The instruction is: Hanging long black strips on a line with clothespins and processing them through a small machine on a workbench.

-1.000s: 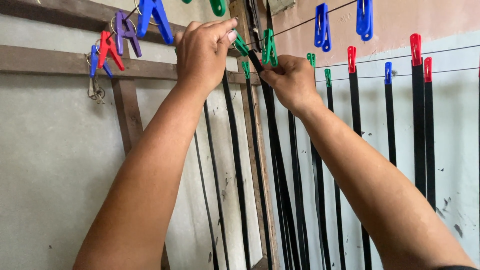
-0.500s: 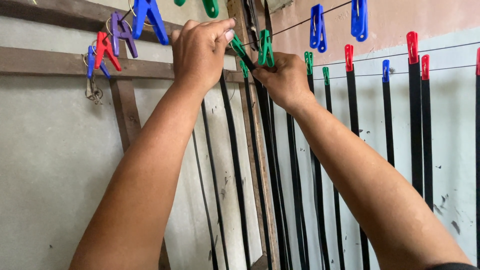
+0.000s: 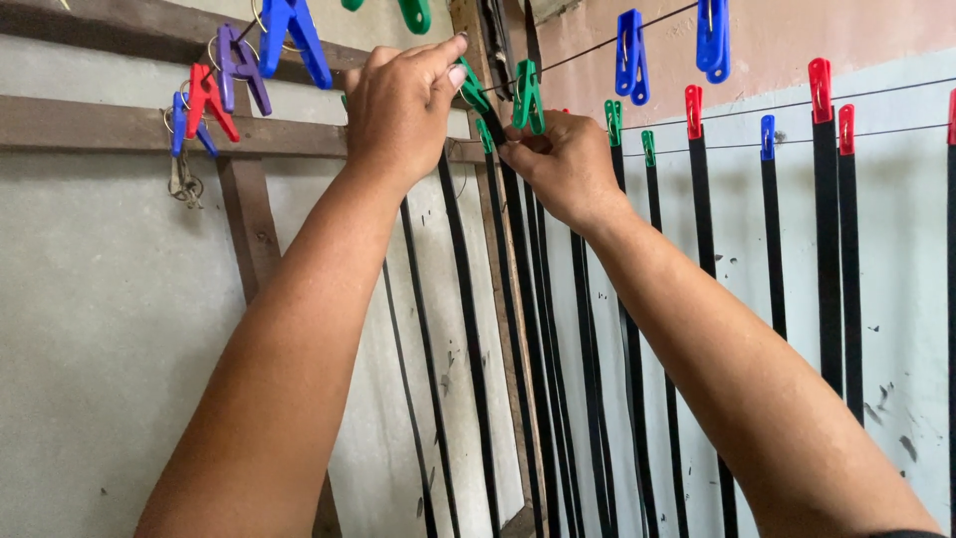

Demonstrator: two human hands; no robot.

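Here, both hands are reaching up to a thin wire (image 3: 588, 50) strung along the wall, and everything is lying close to it. The left hand (image 3: 403, 105) is curling its fingers together, with the thumb and forefinger tips pinching a green clothespin (image 3: 472, 88) that is tilting just below the wire. Just right of that pin, the right hand (image 3: 563, 164) is pinching the top of a black strip (image 3: 528, 329), its fingers pressed together under a second green clothespin (image 3: 527, 97) that is sitting upright on the wire. More black strips are hanging straight down below the wire, each clipped at the top: two green pins (image 3: 613, 122), a red pin (image 3: 693, 110), a small blue pin (image 3: 768, 136) and two more red ones (image 3: 821, 88) further right. Above the wire, two large blue pins (image 3: 629, 56) are hanging from a higher line. Left of the left hand, red, purple and blue pins (image 3: 239, 75) are dangling in a bunch against a wooden beam (image 3: 90, 125)
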